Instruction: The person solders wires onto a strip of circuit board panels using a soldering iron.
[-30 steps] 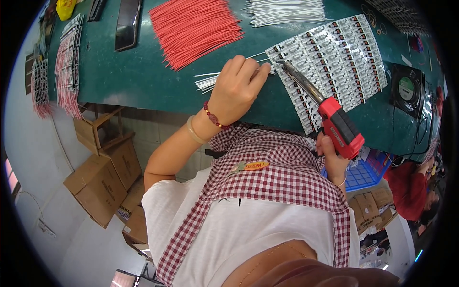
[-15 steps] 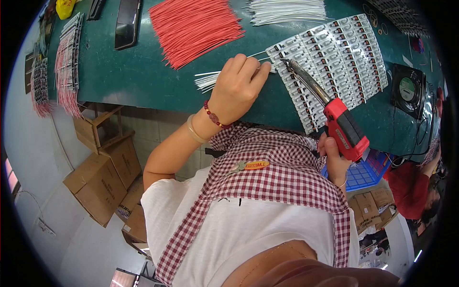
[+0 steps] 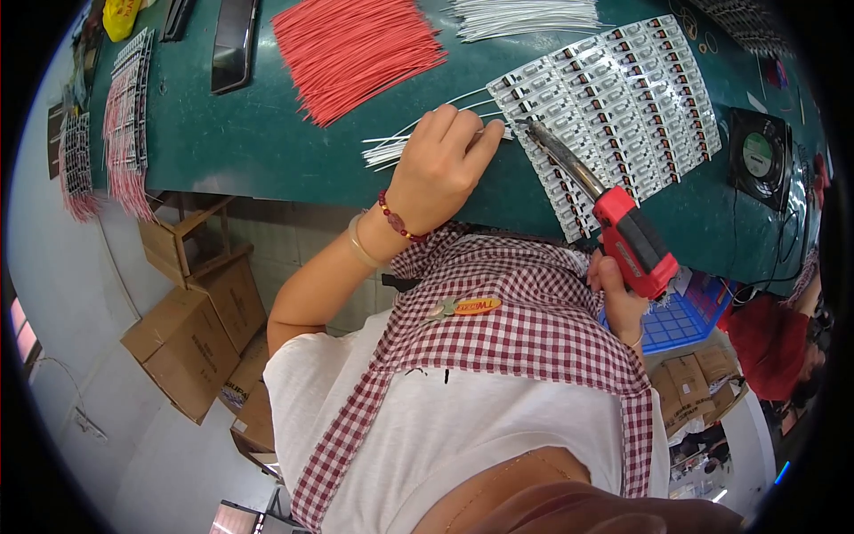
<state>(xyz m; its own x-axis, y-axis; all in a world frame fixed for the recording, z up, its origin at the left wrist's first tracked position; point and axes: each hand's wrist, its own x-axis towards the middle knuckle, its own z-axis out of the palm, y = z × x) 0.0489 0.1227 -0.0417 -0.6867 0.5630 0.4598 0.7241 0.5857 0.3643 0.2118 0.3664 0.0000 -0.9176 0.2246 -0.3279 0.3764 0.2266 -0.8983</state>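
My left hand [image 3: 442,162] is closed at the left edge of a panel of small white circuit boards [image 3: 614,111]. White wires [image 3: 382,151] run out from under its fingers, and their gripped ends are hidden. My right hand [image 3: 619,298] is wrapped round a soldering iron [image 3: 636,242] with a red and black handle. The iron slants up and left across the panel. Its dark tip is by the board pads at the panel's left edge, close to my left fingertips; whether it touches a wire cannot be made out.
Red wires [image 3: 356,53] and more white wires [image 3: 525,18] lie on the green table [image 3: 240,151]. A black phone [image 3: 235,44] and wired board strips [image 3: 126,116] are at left. A black fan [image 3: 759,165] stands at right, with a blue basket [image 3: 667,329] below.
The soldering iron has shifted slightly left, its tip a little lower on the panel's edge. A wire by my left fingers lies differently. My left hand stays nearly in place.
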